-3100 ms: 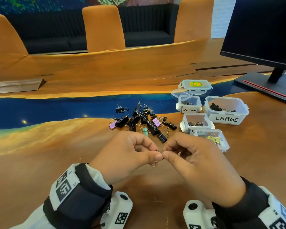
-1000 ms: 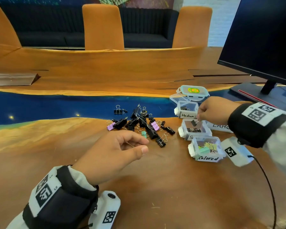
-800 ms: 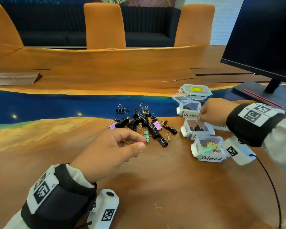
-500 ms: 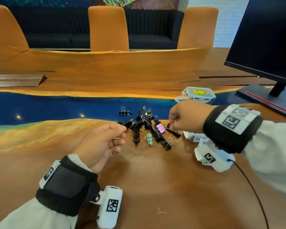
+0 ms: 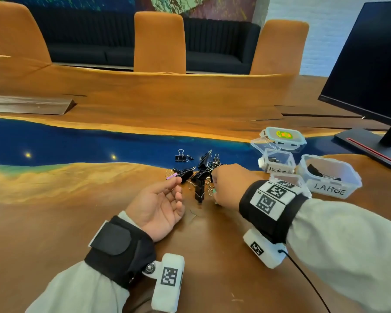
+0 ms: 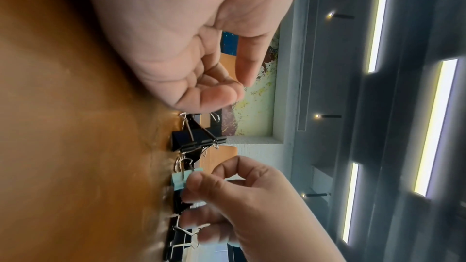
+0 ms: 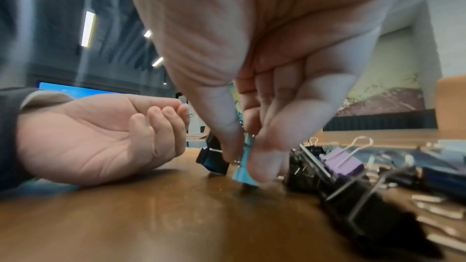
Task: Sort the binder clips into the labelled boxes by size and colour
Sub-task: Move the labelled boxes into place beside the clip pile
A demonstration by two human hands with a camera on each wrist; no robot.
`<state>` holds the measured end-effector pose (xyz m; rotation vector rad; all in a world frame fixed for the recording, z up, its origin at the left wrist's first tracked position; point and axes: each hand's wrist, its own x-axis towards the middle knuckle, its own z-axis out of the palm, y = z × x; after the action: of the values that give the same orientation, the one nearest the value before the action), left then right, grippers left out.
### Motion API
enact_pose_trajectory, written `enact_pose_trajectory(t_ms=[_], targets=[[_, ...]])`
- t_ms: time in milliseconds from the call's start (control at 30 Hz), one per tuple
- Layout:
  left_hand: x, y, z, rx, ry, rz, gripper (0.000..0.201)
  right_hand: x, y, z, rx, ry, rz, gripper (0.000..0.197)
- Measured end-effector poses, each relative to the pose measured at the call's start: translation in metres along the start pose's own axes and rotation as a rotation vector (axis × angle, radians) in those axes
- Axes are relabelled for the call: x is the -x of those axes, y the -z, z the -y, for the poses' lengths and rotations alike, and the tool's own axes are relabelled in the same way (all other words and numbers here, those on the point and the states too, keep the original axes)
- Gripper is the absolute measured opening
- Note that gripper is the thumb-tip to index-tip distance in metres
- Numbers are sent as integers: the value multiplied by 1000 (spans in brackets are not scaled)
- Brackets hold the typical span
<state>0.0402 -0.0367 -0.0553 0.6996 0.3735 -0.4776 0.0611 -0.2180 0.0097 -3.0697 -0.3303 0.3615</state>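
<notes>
A pile of binder clips (image 5: pixel 199 175), mostly black, lies on the wooden table by the blue strip. My right hand (image 5: pixel 224 184) is down on the pile's near side. Its thumb and fingers pinch a small teal clip (image 7: pixel 246 170), also seen as the teal clip (image 6: pixel 180 179), which still touches the table. My left hand (image 5: pixel 174 190) rests on its side left of the pile, fingers loosely curled and holding nothing. A purple clip (image 5: pixel 172 176) lies just beyond its thumb. The Medium box (image 5: pixel 278 163) and LARGE box (image 5: pixel 330 179) stand at the right.
My right wrist hides most of another small box (image 5: pixel 284 178). A box lid (image 5: pixel 284 137) lies behind the Medium box. A monitor (image 5: pixel 370 64) and its stand occupy the far right. Orange chairs stand across the table. A second purple clip (image 7: pixel 343 162) lies right of my fingers.
My right hand came back from the boxes to the pile and took hold of the teal clip. My left hand turned palm inward and settled on the table.
</notes>
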Motion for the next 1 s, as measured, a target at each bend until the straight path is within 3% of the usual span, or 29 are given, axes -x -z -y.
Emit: enact_pose_trajectory(t_ms=[233, 400, 600, 700, 833, 1000], targets=[[3, -3, 8, -76, 63, 51, 16, 16, 6, -10, -241, -79, -67, 15], [0, -2, 12, -88, 75, 38, 22, 8, 4, -8, -196, -55, 29, 40], [-3, 1, 8, -12, 76, 73, 13, -3, 5, -7, -208, -70, 92, 24], [-1, 2, 6, -39, 57, 84, 12, 10, 3, -21, -361, -70, 10, 23], [2, 1, 9, -169, 46, 128, 24, 32, -5, -33, -756, -24, -54, 19], [6, -13, 24, -252, 114, 284, 52, 53, -28, -22, -1117, 20, 66, 13]])
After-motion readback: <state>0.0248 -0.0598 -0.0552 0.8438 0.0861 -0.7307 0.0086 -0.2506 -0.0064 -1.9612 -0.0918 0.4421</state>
